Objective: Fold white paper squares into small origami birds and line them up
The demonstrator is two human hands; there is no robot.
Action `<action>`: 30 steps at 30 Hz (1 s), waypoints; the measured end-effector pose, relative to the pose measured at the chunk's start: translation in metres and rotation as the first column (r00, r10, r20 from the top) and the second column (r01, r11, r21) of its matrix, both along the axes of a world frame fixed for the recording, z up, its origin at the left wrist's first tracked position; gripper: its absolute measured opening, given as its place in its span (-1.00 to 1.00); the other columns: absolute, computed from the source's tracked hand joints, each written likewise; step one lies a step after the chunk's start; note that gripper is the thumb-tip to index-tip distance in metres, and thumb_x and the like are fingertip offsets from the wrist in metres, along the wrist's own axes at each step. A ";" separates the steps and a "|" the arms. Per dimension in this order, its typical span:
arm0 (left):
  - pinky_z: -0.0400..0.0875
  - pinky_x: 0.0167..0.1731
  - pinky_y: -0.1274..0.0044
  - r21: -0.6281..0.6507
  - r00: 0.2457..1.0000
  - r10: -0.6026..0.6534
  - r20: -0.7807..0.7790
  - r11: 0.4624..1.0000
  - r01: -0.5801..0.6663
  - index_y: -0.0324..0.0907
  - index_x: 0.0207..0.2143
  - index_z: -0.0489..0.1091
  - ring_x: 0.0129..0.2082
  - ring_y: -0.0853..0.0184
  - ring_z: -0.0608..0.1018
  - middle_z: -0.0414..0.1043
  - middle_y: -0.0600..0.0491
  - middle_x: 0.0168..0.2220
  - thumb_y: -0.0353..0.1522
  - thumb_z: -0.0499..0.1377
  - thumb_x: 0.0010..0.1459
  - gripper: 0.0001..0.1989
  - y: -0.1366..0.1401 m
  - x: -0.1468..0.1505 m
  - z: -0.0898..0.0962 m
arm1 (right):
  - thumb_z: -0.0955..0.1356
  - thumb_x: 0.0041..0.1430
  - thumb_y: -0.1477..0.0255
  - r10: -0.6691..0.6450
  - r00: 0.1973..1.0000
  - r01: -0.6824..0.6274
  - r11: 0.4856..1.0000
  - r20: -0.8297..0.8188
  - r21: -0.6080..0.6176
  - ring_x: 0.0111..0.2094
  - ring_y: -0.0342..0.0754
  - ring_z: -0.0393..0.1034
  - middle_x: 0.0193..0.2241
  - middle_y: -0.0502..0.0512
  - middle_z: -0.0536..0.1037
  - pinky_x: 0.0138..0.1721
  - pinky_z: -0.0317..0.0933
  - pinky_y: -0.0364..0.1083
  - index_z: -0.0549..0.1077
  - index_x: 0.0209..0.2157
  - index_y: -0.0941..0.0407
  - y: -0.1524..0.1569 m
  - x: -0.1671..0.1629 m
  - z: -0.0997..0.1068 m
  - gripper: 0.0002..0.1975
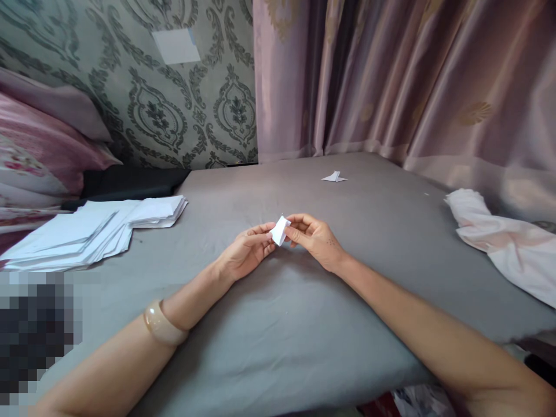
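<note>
- Encircling the person's left forearm, lower left of the frame: one pale, glossy bangle (163,325).
- Gray cloth (278,353) covers the work surface, wrinkled in the lower centre.
- Left hand (244,253), centre of the frame: thumb and fingers together, pinching the left edge of a folded paper piece (280,231).
- Right hand (320,242), just right of centre: thumb and fingertips clamped on the same piece at its right edge.
- Folded paper piece is white, small and angular. It sits between the two sets of fingertips, tilted and held up over the gray cloth; its middle and top project clear of the grip.
- White paper sheets (82,234), left of the frame: layered, unevenly stacked.
- White fabric (490,237), right of the frame: bunched.
- Black fabric (134,183), beyond the sheets.
- Second folded paper (333,177), upper right of centre: pointed, lying well apart from both hands.
- Pink curtain (391,81), upper right; patterned wall (160,110), upper left, bearing a white rectangle (176,46).
</note>
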State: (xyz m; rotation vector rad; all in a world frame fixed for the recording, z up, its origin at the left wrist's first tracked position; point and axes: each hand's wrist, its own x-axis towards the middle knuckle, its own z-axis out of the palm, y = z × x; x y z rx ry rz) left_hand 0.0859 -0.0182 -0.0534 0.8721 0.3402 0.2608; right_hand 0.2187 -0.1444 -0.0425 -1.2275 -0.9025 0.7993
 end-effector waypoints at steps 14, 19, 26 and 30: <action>0.31 -0.28 0.59 0.553 0.987 0.163 0.002 0.822 -0.136 -0.16 -0.17 0.45 -0.31 0.43 0.46 0.45 0.05 -0.25 -0.35 0.25 0.09 -0.78 -0.014 -0.003 0.000 | 0.42 -0.12 0.42 -0.121 0.990 0.130 0.984 0.078 -0.119 -0.40 -0.11 0.45 -0.39 0.03 0.58 -0.41 0.30 -0.13 0.46 -0.33 0.12 0.001 0.001 -0.003 -0.78; 0.31 0.00 0.46 0.768 0.985 0.135 0.110 0.618 -0.170 -0.07 -0.06 0.40 0.04 0.23 0.38 0.24 -0.04 0.10 -0.36 0.39 -0.09 -0.52 -0.024 -0.004 0.000 | 0.42 -0.04 0.39 -0.174 0.964 0.188 0.981 0.201 -0.055 -0.30 -0.03 0.49 -0.36 0.06 0.59 -0.26 0.33 -0.05 0.46 -0.32 0.11 0.005 0.001 -0.012 -0.80; 0.35 -0.15 0.50 0.689 0.960 0.264 0.096 0.678 -0.255 -0.19 -0.19 0.41 -0.19 0.30 0.49 0.46 -0.03 -0.16 -0.35 0.27 0.06 -0.76 -0.030 0.000 0.003 | 0.41 0.05 0.33 -0.236 0.912 0.250 0.968 0.336 0.001 -0.35 -0.06 0.47 -0.34 0.05 0.55 -0.28 0.35 -0.05 0.36 -0.22 0.06 0.006 -0.003 -0.019 -0.75; 0.33 -0.27 0.56 0.638 0.940 0.334 0.074 0.708 -0.302 -0.22 -0.19 0.45 -0.34 0.38 0.46 0.49 0.01 -0.28 -0.33 0.23 0.09 -0.77 -0.027 -0.003 0.008 | 0.42 0.05 0.22 -0.218 0.922 0.226 0.974 0.319 0.011 -0.40 -0.11 0.43 -0.32 0.05 0.50 -0.33 0.33 -0.07 0.33 -0.12 0.06 0.003 -0.006 -0.014 -0.61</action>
